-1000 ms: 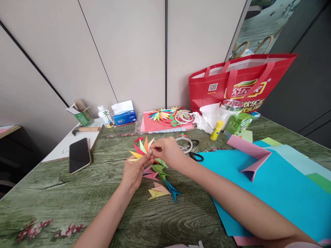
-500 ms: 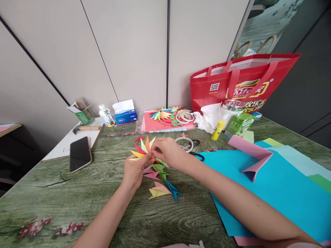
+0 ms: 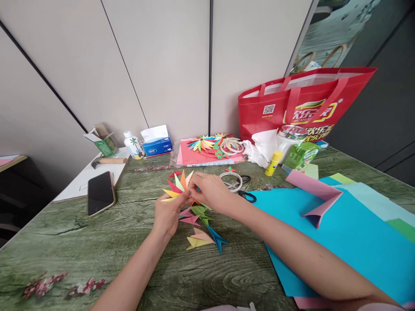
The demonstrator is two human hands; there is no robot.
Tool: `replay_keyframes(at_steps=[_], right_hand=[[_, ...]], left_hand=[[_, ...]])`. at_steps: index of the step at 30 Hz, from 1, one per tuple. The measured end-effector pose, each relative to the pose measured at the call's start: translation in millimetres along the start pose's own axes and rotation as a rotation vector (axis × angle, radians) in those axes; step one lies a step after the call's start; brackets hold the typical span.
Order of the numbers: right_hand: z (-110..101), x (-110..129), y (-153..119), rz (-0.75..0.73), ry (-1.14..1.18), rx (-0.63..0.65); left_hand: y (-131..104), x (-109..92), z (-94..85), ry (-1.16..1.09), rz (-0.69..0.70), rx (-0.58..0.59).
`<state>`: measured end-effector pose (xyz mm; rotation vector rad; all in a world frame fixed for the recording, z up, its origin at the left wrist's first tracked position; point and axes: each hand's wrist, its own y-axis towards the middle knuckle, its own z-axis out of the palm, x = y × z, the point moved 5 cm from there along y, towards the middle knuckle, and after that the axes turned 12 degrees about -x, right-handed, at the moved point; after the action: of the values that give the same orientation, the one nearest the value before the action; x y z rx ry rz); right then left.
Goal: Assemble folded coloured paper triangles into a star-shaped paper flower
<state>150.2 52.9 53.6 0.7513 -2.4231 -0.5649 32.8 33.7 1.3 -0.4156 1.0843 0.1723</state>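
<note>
A fan of folded paper points in yellow, red, pale green and orange (image 3: pixel 178 184) is held up between both hands. My left hand (image 3: pixel 167 212) pinches it from the lower left. The fingers of my right hand (image 3: pixel 205 190) are closed on its right side, by a pale peach point; the fingertips are partly hidden. Under and beside the hands lie loose folded pieces: green (image 3: pixel 201 213), pink (image 3: pixel 190 219), and nearer the front a yellow one (image 3: pixel 198 243) touching a peach one, with a blue one (image 3: pixel 218 239) to their right.
Scissors (image 3: pixel 247 196) and a tape roll (image 3: pixel 240 182) lie behind my right forearm. Blue paper sheets (image 3: pixel 343 250) cover the right side. A glue stick (image 3: pixel 274 163), red bag (image 3: pixel 259 113) and tissue box (image 3: pixel 158 147) stand at the back; a phone (image 3: pixel 100 193) lies left.
Both hands and the paper fan have shifted very slightly to the left. The pieces on the table have not moved.
</note>
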Motion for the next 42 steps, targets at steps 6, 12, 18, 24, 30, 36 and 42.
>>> replay_keyframes(at_steps=[6, 12, 18, 24, 30, 36, 42], right_hand=[[-7.2, -1.0, 3.7, 0.024, 0.246, 0.007], [-9.8, -3.8, 5.7, 0.11, 0.257, 0.015], [-6.2, -1.4, 3.4, 0.093, 0.149, -0.005], [-14.6, -10.3, 7.1, 0.221, 0.118, -0.056], [-9.9, -20.8, 7.8, 0.245, 0.187, -0.022], [-11.5, -10.8, 4.2, 0.192, 0.272, 0.087], [-11.2, -6.5, 1.5, 0.142, 0.336, 0.143]], left_hand=[[0.8, -0.1, -0.4, 0.001, -0.006, 0.008], [1.5, 1.4, -1.0, -0.001, 0.004, 0.009], [-0.6, -0.3, 0.6, -0.01, 0.013, 0.022], [1.4, 0.3, -1.4, -0.017, -0.038, 0.019], [-0.9, 1.3, 2.5, -0.1, -0.18, 0.055], [-0.2, -0.4, 2.0, -0.157, -0.196, -0.01], [-0.1, 2.0, 2.3, -0.163, -0.211, 0.015]])
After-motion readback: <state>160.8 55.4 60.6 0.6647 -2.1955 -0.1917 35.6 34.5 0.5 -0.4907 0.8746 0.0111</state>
